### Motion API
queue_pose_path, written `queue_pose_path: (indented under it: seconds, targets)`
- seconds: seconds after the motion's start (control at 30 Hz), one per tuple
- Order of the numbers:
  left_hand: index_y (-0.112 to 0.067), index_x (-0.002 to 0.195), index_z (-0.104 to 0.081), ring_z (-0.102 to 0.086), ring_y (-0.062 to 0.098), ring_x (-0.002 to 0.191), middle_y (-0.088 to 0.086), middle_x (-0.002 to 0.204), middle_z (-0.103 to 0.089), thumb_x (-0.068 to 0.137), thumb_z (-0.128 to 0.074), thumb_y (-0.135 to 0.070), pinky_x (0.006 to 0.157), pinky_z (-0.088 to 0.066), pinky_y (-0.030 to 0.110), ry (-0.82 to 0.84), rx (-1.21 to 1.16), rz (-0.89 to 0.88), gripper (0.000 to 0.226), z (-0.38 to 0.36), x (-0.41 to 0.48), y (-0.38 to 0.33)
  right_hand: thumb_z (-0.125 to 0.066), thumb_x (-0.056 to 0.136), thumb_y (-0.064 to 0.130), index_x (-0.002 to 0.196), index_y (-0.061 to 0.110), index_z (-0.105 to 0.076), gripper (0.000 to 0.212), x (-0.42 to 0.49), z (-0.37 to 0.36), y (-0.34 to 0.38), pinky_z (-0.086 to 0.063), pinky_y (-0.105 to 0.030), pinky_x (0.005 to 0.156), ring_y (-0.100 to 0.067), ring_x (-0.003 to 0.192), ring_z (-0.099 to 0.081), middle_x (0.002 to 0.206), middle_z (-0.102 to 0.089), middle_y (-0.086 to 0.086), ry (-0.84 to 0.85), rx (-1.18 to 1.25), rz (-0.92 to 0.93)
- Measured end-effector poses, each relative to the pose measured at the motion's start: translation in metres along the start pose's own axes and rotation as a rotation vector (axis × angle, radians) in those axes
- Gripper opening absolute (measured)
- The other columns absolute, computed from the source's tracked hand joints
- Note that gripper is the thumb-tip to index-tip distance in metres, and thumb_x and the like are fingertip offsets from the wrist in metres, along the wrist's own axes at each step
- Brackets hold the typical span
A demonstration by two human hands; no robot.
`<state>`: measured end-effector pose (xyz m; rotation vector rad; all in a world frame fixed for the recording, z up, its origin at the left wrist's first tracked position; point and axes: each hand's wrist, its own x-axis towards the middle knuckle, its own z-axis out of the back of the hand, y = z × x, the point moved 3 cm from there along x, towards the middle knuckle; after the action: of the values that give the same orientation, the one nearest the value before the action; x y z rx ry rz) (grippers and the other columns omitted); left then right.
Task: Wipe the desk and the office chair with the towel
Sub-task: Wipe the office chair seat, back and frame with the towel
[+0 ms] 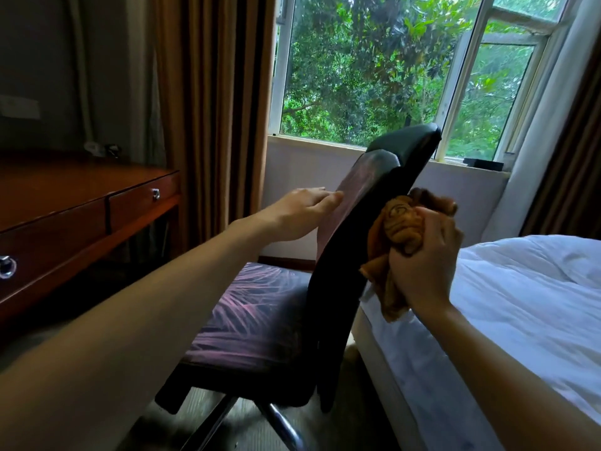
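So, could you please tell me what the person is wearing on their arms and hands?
Nothing that shows. The left hand and right hand are ungloved, with no ring, watch or bracelet visible. The left forearm and right forearm are bare, with no sleeve reaching into the frame.

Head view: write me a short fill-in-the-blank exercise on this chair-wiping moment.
The right hand grips a crumpled brown ____.
The left hand touches the ____ of the black office chair, not its seat.
The reddish wooden desk with drawers stands to the chair's ____ in the picture.
Missing: towel; backrest; left.
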<state>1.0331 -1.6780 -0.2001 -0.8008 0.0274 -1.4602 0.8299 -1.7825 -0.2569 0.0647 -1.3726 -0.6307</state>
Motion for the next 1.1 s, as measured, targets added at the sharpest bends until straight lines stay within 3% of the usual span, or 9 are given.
queue_pose_path:
  seconds: [0.17,0.27,0.37,0.53,0.63,0.77,0.93,1.03,1.1]
  targets:
    - [-0.011,0.148,-0.054,-0.044,0.024,0.143,0.011,0.154,-0.051,0.107,-0.032,-0.055,0.117,-0.038,0.042,0.127,0.039,0.212,0.064,0.009,-0.052,0.048,-0.072,0.082,0.009,0.117,0.008,-0.063,0.036,-0.023,0.001,-0.026,-0.05,-0.049,0.088,-0.043,0.112,-0.053,0.12,-0.06,-0.019,0.193,-0.162,-0.229]
    - [-0.011,0.14,-0.062,-0.046,0.009,0.132,0.008,0.15,-0.056,0.107,-0.033,-0.055,0.106,-0.033,0.025,0.086,-0.056,0.34,0.063,0.014,-0.092,0.081,-0.069,0.075,0.015,0.111,0.013,-0.066,0.036,-0.046,0.011,-0.008,-0.05,-0.05,0.087,-0.039,0.109,-0.051,0.116,-0.061,-0.015,0.199,-0.166,-0.145]
    - [-0.008,0.128,-0.07,-0.056,0.013,0.115,0.011,0.136,-0.066,0.108,-0.036,-0.052,0.095,-0.037,0.025,0.005,-0.13,0.476,0.059,0.015,-0.135,0.115,-0.06,0.067,0.027,0.112,0.015,-0.067,0.047,-0.073,0.012,0.021,-0.049,-0.046,0.086,-0.036,0.109,-0.052,0.117,-0.06,-0.012,0.2,-0.141,-0.037]
    - [-0.004,0.127,-0.071,-0.06,0.02,0.126,0.012,0.133,-0.067,0.108,-0.042,-0.048,0.115,-0.039,0.033,-0.05,-0.272,0.633,0.056,0.006,-0.215,0.155,-0.071,0.074,0.024,0.121,0.019,-0.066,0.047,-0.128,-0.013,0.05,-0.051,-0.051,0.09,-0.036,0.112,-0.051,0.124,-0.06,-0.011,0.353,-0.155,0.085]
    - [-0.003,0.124,-0.072,-0.061,0.019,0.122,0.01,0.129,-0.069,0.109,-0.043,-0.042,0.102,-0.041,0.022,-0.073,-0.254,0.692,0.051,-0.003,-0.255,0.171,-0.075,0.072,0.016,0.124,0.019,-0.065,0.054,-0.153,-0.029,0.045,-0.049,-0.052,0.094,-0.038,0.114,-0.05,0.127,-0.059,-0.012,0.41,-0.17,0.064]
    - [-0.012,0.105,-0.072,-0.055,0.013,0.08,0.01,0.103,-0.063,0.109,-0.043,-0.039,0.049,-0.04,0.006,-0.092,-0.243,0.783,0.04,-0.017,-0.296,0.201,-0.074,0.069,0.01,0.13,0.02,-0.061,0.063,-0.179,-0.037,0.011,-0.046,-0.056,0.097,-0.041,0.118,-0.045,0.132,-0.056,-0.015,0.447,-0.239,-0.064]
    - [-0.015,0.096,-0.067,-0.052,0.018,0.094,-0.001,0.096,-0.061,0.109,-0.039,-0.047,0.074,-0.039,0.031,-0.122,-0.225,0.914,0.044,-0.039,-0.328,0.25,-0.074,0.071,0.008,0.13,0.018,-0.057,0.062,-0.214,-0.043,-0.032,-0.04,-0.059,0.102,-0.047,0.125,-0.039,0.139,-0.045,-0.023,0.576,-0.39,-0.298]
    - [-0.024,0.087,-0.064,-0.051,0.011,0.093,-0.014,0.09,-0.052,0.108,-0.038,-0.052,0.09,-0.035,0.033,-0.106,-0.239,0.979,0.044,-0.05,-0.335,0.276,-0.072,0.081,0.009,0.137,0.018,-0.052,0.059,-0.218,-0.048,-0.059,-0.038,-0.06,0.107,-0.047,0.131,-0.038,0.144,-0.042,-0.023,0.56,-0.388,-0.467]
    - [-0.024,0.083,-0.063,-0.05,0.005,0.085,-0.014,0.088,-0.052,0.107,-0.038,-0.053,0.085,-0.038,0.035,-0.127,-0.231,0.998,0.045,-0.051,-0.332,0.284,-0.071,0.082,0.01,0.139,0.018,-0.052,0.061,-0.212,-0.054,-0.071,-0.039,-0.06,0.109,-0.047,0.131,-0.039,0.145,-0.042,-0.022,0.56,-0.384,-0.484]
